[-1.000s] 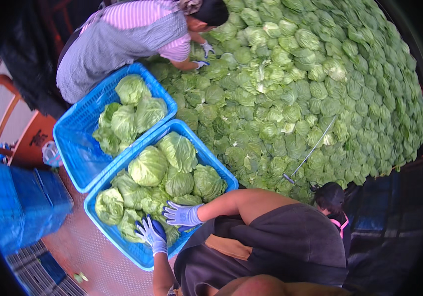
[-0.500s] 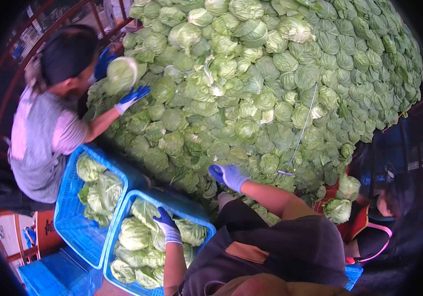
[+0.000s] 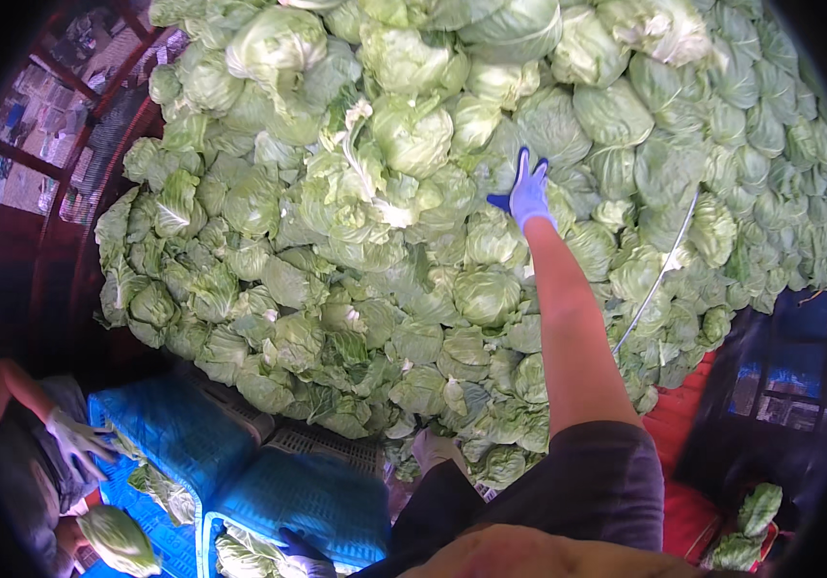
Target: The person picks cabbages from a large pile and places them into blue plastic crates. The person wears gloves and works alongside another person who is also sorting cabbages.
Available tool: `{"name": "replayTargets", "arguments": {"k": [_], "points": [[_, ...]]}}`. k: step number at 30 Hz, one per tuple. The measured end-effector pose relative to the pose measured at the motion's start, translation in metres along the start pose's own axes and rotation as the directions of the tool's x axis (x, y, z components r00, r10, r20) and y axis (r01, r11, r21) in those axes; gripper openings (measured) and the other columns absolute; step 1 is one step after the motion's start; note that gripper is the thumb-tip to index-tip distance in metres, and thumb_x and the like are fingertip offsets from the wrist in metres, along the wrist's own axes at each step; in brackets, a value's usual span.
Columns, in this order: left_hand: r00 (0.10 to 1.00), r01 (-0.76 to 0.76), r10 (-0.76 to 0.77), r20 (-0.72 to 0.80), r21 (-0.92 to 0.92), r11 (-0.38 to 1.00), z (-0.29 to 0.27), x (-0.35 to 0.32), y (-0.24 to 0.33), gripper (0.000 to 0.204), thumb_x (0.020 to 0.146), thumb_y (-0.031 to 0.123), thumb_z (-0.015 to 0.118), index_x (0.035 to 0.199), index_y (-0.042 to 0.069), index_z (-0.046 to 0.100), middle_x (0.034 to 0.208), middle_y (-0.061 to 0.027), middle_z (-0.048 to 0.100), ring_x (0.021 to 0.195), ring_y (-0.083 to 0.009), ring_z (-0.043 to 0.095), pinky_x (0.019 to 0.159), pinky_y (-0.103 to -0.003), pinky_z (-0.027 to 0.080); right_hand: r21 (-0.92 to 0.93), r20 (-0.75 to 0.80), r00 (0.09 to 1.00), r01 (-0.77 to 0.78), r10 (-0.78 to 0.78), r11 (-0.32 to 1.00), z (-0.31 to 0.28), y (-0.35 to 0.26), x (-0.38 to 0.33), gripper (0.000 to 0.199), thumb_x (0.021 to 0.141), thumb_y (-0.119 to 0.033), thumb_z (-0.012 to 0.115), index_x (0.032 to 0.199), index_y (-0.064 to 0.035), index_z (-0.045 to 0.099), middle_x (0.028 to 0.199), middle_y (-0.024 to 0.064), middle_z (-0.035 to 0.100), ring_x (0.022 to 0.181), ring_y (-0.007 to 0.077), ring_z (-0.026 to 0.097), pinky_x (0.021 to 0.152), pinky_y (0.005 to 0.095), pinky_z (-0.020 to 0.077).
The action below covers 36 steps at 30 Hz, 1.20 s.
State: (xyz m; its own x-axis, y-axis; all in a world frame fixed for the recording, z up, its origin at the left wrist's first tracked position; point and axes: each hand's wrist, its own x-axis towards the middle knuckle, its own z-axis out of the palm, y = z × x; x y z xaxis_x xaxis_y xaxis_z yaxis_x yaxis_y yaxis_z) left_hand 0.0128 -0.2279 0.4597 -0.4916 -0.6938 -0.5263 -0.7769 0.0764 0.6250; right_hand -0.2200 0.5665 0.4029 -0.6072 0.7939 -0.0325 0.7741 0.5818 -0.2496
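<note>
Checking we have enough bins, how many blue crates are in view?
2: the left crate by the co-worker's glove, the right crate beside it; others may be hidden.

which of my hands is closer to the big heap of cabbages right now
Right. Your right hand, in a blue glove, is stretched out flat against the cabbage pile; your left hand is down at the blue crate, apart from the heap.

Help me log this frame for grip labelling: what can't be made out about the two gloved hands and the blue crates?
- Right hand, head view: flat against the cabbage pile; its palm faces away, so contact under it is hidden.
- Left hand, head view: cut by the lower edge and partly hidden by the person's body; open or shut unclear.
- Blue crates, head view: their contents are mostly cut off by the edge.
</note>
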Motion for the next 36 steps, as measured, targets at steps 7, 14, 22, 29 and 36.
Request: {"name": "replayTargets", "arguments": {"k": [7,14,22,29,36], "points": [[0.999,0.037,-0.037,-0.006,0.339,0.940,-0.019,0.016,0.004,0.074,0.099,0.059,0.056,0.139,-0.004,0.054,0.127,-0.0242,0.066,0.108,-0.0331,0.065,0.095,-0.048,0.052,0.118,-0.087,0.995,0.059,-0.049,0.991,0.012,-0.001,0.001,0.128,0.063,-0.043,0.094,0.162,-0.0174,0.018,0.153,0.0425,0.023,0.142,0.0600,0.028,0.116,0.0591,0.0322],[0.997,-0.066,0.058,0.053,0.166,0.984,0.002,-0.011,0.025,0.078,0.099,0.058,0.056,0.147,-0.001,0.043,0.129,-0.0242,0.064,0.109,-0.0334,0.064,0.093,-0.048,0.052,-0.270,-0.100,0.993,0.040,-0.069,0.962,0.017,-0.032,-0.010,0.128,0.070,-0.050,0.088,0.165,-0.0237,0.007,0.161,0.0327,0.019,0.143,0.0580,0.029,0.106,0.0698,0.0390],[0.948,-0.291,0.237,0.214,0.278,0.915,-0.029,-0.009,0.003,0.076,0.100,0.057,0.054,0.147,-0.001,0.043,0.128,-0.0236,0.065,0.109,-0.0333,0.065,0.093,-0.047,0.053,-0.267,0.080,0.997,0.001,0.021,0.964,-0.006,-0.042,-0.008,0.111,0.076,-0.047,0.086,0.162,-0.0245,0.021,0.161,0.0282,0.023,0.140,0.0600,0.032,0.094,0.0665,0.0519],[0.951,0.163,-0.155,0.267,-0.008,0.987,0.011,0.067,-0.047,0.074,0.102,0.065,0.032,0.153,0.012,0.039,0.150,-0.0140,0.045,0.131,-0.0297,0.049,0.109,-0.046,0.042,0.947,0.276,0.951,-0.244,-0.140,0.208,-0.023,0.021,-0.134,0.083,0.085,-0.047,0.079,0.151,-0.0124,0.043,0.145,0.0204,0.052,0.131,0.0378,0.055,0.091,0.0524,0.0577],[0.932,0.355,-0.329,0.149,-0.207,0.912,0.018,0.012,0.011,0.068,0.106,0.056,0.040,0.141,-0.001,0.051,0.135,-0.0150,0.058,0.118,-0.0278,0.058,0.103,-0.038,0.047,0.129,0.697,0.178,-0.984,-0.695,-0.122,-0.034,-0.093,-0.420,0.084,0.092,-0.071,0.054,0.157,-0.0207,0.037,0.154,0.0132,0.047,0.136,0.0419,0.050,0.091,0.0665,0.0545]]}}
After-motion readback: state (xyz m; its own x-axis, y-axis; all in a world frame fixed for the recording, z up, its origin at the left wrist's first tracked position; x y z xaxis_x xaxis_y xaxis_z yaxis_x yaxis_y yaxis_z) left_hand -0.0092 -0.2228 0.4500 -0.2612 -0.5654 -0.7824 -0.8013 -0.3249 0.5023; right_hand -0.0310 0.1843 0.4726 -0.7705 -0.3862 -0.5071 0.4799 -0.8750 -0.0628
